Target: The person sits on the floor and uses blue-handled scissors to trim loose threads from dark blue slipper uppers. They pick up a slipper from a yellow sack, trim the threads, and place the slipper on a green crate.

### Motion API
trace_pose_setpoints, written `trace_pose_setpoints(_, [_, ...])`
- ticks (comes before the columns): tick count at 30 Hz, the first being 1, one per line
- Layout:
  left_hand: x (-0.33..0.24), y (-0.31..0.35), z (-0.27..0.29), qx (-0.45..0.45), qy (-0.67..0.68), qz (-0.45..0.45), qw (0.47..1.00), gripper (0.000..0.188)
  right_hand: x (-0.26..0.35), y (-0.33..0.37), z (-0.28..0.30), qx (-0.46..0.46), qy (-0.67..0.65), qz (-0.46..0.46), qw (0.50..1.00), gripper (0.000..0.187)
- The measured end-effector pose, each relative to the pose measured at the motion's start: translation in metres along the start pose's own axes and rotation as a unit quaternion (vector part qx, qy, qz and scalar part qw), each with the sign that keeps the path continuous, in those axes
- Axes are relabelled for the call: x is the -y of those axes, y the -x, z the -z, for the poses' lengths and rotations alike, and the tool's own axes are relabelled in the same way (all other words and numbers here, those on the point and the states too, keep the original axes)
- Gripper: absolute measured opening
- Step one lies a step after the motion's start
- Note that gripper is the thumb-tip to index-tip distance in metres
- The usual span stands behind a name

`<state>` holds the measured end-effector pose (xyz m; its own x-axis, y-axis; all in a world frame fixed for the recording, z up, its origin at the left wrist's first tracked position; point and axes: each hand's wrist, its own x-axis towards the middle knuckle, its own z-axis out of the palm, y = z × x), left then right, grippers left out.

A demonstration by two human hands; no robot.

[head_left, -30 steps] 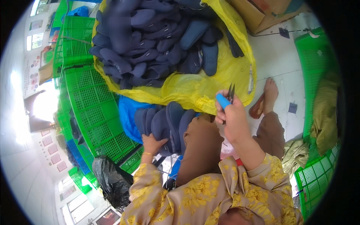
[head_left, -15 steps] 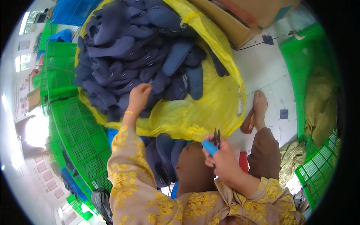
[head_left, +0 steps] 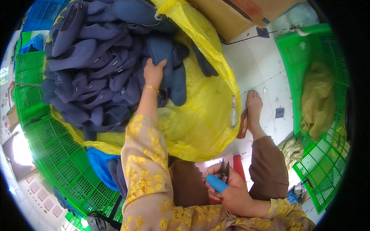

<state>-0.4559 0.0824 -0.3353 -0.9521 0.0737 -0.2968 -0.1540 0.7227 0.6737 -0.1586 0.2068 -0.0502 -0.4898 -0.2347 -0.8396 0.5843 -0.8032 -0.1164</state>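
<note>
My left hand [head_left: 153, 74] reaches into a large yellow sack [head_left: 204, 131] and closes on a dark blue slipper [head_left: 161, 52] at the right side of a heap of slippers [head_left: 102, 65]. Its thumb lies on the slipper's sole; the other fingertips are partly hidden. In front of my body, my right hand [head_left: 235, 192] is wrapped round a small pair of dark thread snips [head_left: 224, 171], blades pointing up and away from me. A blue covering [head_left: 216, 183] sits on the right thumb.
Green plastic baskets [head_left: 61, 154] curve along the left. Another green basket [head_left: 287, 40] at the right has olive cloth [head_left: 320, 100] over it. A cardboard box [head_left: 219, 19] stands at the far side. My bare foot [head_left: 254, 109] rests on white floor tiles beside a brown sandal [head_left: 243, 125].
My left hand has moved farther into the sack and taken hold of a slipper. The view has shifted right. My right hand keeps the snips near my lap.
</note>
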Motion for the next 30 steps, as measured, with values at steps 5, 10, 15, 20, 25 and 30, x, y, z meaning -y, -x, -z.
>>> trace_pose_setpoints(5, [0.03,0.085,-0.019,0.078,0.143,-0.012,0.987,0.05,0.0,0.009,0.0,-0.007,-0.014,0.025,1.0,0.014])
trace_pose_setpoints(10, [0.055,0.093,-0.037,-0.013,-0.175,-0.115,0.978,0.067,-0.004,0.007,0.004,0.01,0.022,0.008,1.0,0.013])
trace_pose_setpoints(15, [0.028,0.074,-0.065,0.038,-0.11,0.153,0.981,0.109,-0.005,0.005,0.001,0.019,0.006,0.012,1.0,0.012])
trace_pose_setpoints(20, [0.03,0.07,-0.071,0.073,-0.031,0.173,0.982,0.064,-0.004,0.007,-0.002,0.003,0.011,0.011,1.0,0.013])
trace_pose_setpoints(25, [-0.002,0.088,-0.038,0.244,0.452,0.3,0.804,0.028,-0.008,0.012,-0.003,0.006,0.033,0.016,0.999,0.012])
trace_pose_setpoints(30, [-0.037,0.142,0.086,0.25,0.447,0.166,0.843,0.039,-0.002,0.002,-0.005,0.004,0.011,0.027,1.0,0.009])
